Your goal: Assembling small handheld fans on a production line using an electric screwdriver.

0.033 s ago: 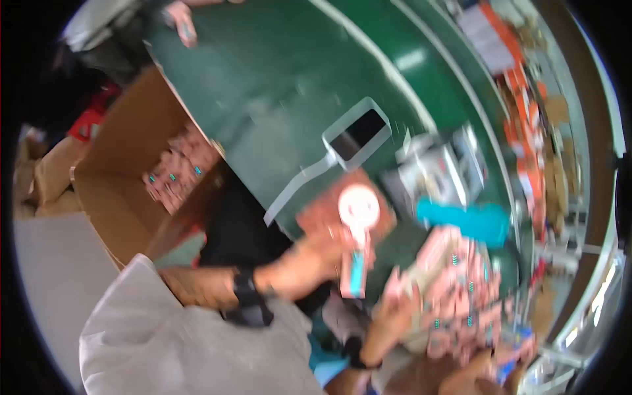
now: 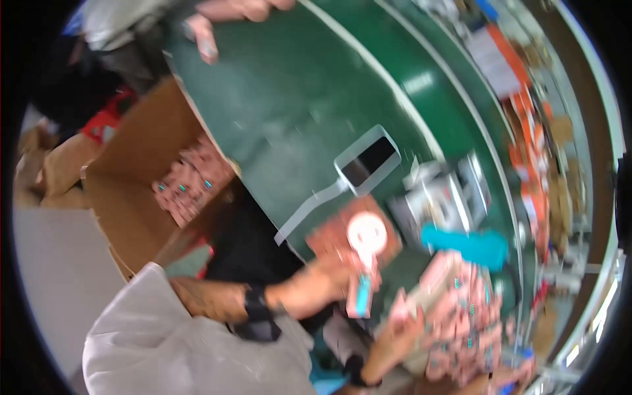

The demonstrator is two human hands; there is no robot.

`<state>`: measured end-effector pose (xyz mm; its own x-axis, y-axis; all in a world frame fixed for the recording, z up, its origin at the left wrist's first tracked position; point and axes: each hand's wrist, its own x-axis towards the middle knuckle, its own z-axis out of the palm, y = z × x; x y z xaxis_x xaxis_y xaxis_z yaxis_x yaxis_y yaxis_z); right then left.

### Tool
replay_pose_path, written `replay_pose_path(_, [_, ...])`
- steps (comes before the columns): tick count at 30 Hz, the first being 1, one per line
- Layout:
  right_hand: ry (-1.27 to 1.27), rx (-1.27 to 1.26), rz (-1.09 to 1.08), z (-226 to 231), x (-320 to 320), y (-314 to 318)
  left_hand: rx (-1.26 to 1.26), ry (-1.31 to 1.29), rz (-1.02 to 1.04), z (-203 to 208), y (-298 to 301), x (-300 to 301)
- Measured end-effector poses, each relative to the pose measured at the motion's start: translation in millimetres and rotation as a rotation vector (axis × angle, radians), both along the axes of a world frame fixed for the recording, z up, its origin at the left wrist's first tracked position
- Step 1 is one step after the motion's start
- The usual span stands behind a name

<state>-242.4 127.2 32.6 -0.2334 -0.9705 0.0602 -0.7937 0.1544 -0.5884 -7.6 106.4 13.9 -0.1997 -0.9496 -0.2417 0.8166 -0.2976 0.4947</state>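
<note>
My left hand is closed round the pink handle of a round white-headed device. A teal strip marks the lower part of its pink handle. The head lies over a reddish-brown square pad on the green table. My right hand is beside a heap of pink pieces with small teal marks. A blurred pink piece shows between its fingers. Both wrists carry dark bands.
A dark-screened device with a pale strap lies on the green table. Behind the heap are a teal object and a grey-and-white box. At left stands a cardboard box holding pink pieces. Another person's hand rests at the far edge.
The whole view has shifted, so the table and its things appear lower and slightly farther right. Both my hands keep nearly the same pose. More of the other person's hands shows at the top.
</note>
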Motion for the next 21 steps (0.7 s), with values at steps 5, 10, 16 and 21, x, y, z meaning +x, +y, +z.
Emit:
replay_pose_path(5, [-0.047, -0.245, 0.191, 19.5, -9.4, 22.3, 0.108, 0.156, -0.12, -5.6, 8.8, -29.2])
replay_pose_path(10, [-0.374, -0.148, 0.266, 48.7, 39.4, 13.6, 0.098, 0.108, -0.189, 0.1, 8.8, -28.4])
replay_pose_path(16, [-0.163, -0.315, 0.211, 38.0, 71.1, -12.8, 0.138, 0.101, 0.018, 11.8, -0.2, -13.1])
replay_pose_path(21, [0.021, -0.223, 0.315, 53.1, 99.8, -23.7, 0.241, 0.117, -0.045, 10.1, -7.8, -9.3])
